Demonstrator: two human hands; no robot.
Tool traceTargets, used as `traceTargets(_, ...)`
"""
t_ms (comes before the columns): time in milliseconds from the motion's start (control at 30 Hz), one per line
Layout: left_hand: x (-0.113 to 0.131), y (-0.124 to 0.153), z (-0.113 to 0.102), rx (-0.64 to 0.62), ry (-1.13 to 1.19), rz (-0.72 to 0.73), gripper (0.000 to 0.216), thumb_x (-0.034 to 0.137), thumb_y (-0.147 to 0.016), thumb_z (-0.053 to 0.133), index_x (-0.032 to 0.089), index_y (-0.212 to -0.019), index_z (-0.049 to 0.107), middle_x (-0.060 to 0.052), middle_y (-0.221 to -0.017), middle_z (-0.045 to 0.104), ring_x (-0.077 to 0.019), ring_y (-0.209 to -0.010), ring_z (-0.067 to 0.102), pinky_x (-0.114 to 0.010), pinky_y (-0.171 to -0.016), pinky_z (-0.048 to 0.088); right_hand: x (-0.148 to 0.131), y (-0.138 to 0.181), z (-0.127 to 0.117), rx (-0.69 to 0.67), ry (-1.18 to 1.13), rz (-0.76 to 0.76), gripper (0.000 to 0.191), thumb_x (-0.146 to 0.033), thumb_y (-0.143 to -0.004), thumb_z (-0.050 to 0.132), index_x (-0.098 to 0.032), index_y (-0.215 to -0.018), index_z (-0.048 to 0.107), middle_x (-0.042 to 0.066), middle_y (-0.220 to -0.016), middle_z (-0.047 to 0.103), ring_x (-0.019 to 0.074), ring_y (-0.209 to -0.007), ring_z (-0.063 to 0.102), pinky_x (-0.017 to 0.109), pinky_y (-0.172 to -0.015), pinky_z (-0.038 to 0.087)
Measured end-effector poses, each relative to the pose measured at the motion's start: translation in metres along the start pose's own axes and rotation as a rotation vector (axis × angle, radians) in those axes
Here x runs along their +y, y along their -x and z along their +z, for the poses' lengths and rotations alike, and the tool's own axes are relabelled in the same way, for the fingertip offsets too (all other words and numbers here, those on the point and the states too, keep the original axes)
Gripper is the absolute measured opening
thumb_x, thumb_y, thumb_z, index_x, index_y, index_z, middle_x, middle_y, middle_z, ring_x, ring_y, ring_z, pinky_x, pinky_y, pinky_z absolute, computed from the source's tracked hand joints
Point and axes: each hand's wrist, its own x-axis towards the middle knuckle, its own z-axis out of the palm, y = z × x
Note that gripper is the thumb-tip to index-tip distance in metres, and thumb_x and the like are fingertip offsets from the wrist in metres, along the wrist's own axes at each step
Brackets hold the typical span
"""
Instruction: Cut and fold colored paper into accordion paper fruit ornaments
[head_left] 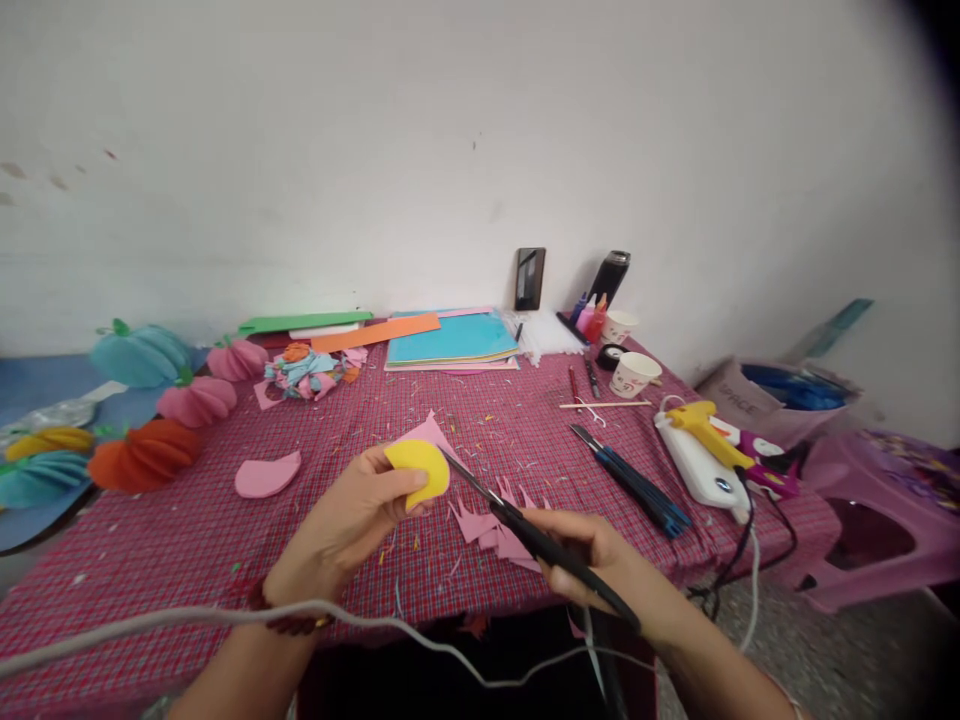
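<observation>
Trimming step, apparently in hand.
My left hand [367, 500] pinches the yellow cutout [429, 458] over the tablecloth [187, 550] at near centre; my right hand [611, 560] grips black-handled scissors [529, 535], tips beside the cutout. Further cutting calls for a steady pinch.

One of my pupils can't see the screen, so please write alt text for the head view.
A person's left hand pinches a curved yellow piece in front of a pink piece, while the right hand holds black-handled scissors, blades at the yellow edge. Pink scraps lie beneath on a checked cloth, with colourful pumpkin shapes at the left.
</observation>
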Motion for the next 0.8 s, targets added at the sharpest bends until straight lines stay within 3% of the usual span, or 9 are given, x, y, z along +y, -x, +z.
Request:
traceTargets(133, -0.007, -0.001, -0.004, -0.056, -0.066, -0.054, 0.009, 0.012, -0.059, 0.075, 0.011, -0.068, 0.071, -0.004, -0.063, 0.064, -0.007, -0.048, 0.05, -0.016, -0.043, 0.038, 0.003, 0.0, -0.006, -0.041, -0.034, 0.064, 0.05, -0.027, -0.072, 0.07, -0.026, -0.122, 0.064, 0.002, -0.084, 0.056, 0.0146, -0.07, 0.047, 0.027, -0.058, 0.039)
traceTargets(333, -0.02, 0.002, 0.002, -0.113, -0.094, -0.13, 0.005, 0.012, -0.063, 0.071, 0.012, -0.069, 0.07, -0.004, -0.062, 0.062, -0.0074, -0.049, 0.049, -0.017, -0.046, 0.038, 0.005, 0.001, -0.002, -0.098, -0.138, 0.143, 0.06, -0.044, -0.072, 0.07, -0.021, -0.126, 0.059, -0.003, -0.065, 0.043, 0.0078, -0.052, 0.032, 0.022, -0.045, 0.025)
traceTargets(800, -0.027, 0.005, 0.022, -0.161, -0.061, -0.136, 0.003, 0.011, -0.063, 0.068, 0.009, -0.066, 0.068, -0.003, -0.06, 0.061, -0.0071, -0.048, 0.049, -0.018, -0.047, 0.037, 0.01, 0.006, 0.004, -0.13, -0.221, 0.059, 0.071, -0.062, -0.074, 0.065, -0.019, -0.129, 0.052, -0.002, -0.075, 0.045, 0.0086, -0.061, 0.035, 0.021, -0.052, 0.026)
